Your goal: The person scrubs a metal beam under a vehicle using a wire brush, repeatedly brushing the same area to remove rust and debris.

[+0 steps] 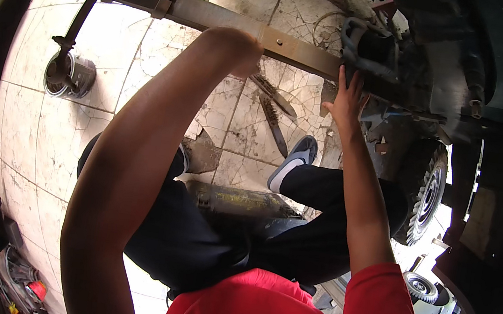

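A long, flat metal bar [305,51], which looks like a vehicle's leaf spring, runs across the far side, with a bracket band [164,2] around its left part. At the bar's near edge, around its middle, is my left hand [235,51]; it is blurred, and its fingers are hidden, so any thing in it cannot be made out. My right hand [349,100] has its fingers stretched and spread, the tips touching the bar farther right. Below the bar, two wire brushes [273,126] lie on the cracked tile floor [206,112].
A metal can [82,79] stands at left under a hanging rod. Dark vehicle parts [440,48] crowd the upper right, above a tyred wheel [429,195]. A worn black-and-yellow object [239,200] lies between my legs. Assorted gear [21,282] lies at lower left.
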Motion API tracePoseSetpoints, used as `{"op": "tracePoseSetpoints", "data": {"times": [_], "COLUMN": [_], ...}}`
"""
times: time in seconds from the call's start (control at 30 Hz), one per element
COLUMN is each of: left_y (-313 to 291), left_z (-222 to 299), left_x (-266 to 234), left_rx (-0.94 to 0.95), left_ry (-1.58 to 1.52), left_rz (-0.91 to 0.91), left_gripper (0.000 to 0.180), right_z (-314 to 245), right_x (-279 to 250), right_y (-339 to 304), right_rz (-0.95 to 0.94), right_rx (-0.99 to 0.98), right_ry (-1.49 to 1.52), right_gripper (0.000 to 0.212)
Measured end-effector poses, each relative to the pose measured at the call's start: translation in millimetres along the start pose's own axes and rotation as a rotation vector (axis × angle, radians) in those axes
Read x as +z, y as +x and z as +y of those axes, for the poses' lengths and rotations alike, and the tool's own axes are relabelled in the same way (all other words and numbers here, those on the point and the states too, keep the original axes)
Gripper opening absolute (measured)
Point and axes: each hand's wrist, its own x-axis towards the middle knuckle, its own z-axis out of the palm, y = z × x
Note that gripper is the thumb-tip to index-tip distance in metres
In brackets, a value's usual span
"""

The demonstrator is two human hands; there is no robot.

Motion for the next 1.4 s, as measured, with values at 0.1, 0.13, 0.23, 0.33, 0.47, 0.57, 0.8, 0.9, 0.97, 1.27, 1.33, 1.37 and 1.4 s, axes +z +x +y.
{"op": "tracePoseSetpoints", "data": {"times": [0.1,0.13,0.23,0.33,0.47,0.57,0.8,0.9,0.97,1.27,1.33,1.37,1.4], "left_y": [2,-1,-3,-4,0,3,1,6,10,6,5,5,6], "left_z": [8,5,7,10,10,10,22,17,19,18,16,16,19], "left_x": [-8,-7,-5,-5,-3,-2,1,4,1,2,0,-1,-4], "left_rx": [0.008,0.022,0.007,0.005,-0.002,0.019,0.043,0.013,0.011,0.017,0.011,0.016,0.020], "left_ry": [-0.006,0.007,0.023,0.031,0.041,0.033,0.035,0.090,0.063,0.070,0.078,0.064,0.047], "left_rz": [-0.023,-0.027,-0.019,-0.014,-0.017,-0.026,-0.025,-0.075,-0.089,-0.077,-0.093,-0.079,-0.060], "left_gripper": [0.042,0.042,0.041,0.041,0.040,0.040,0.034,0.040,0.042,0.042,0.042,0.038,0.035], "right_z": [-6,-6,-4,0,7,4,0,2,8,-3,-1,1,4], "right_x": [-1,-2,-4,1,1,-1,1,-1,-1,3,5,5,2], "right_y": [14,13,8,-9,0,9,-11,-5,8,-2,-7,-4,3], "right_rz": [-0.001,-0.007,-0.025,0.080,0.049,0.091,0.069,0.054,0.057,0.056,0.060,0.046,0.035], "right_rx": [0.072,0.057,-0.007,-0.087,-0.083,-0.079,-0.090,-0.104,-0.090,-0.054,-0.078,-0.072,-0.068], "right_ry": [0.000,-0.014,-0.075,-0.078,-0.039,-0.022,-0.076,-0.042,-0.028,0.017,-0.013,-0.019,-0.030], "right_gripper": [0.124,0.124,0.125,0.126,0.126,0.124,0.123,0.124,0.125,0.123,0.123,0.123,0.122]}}
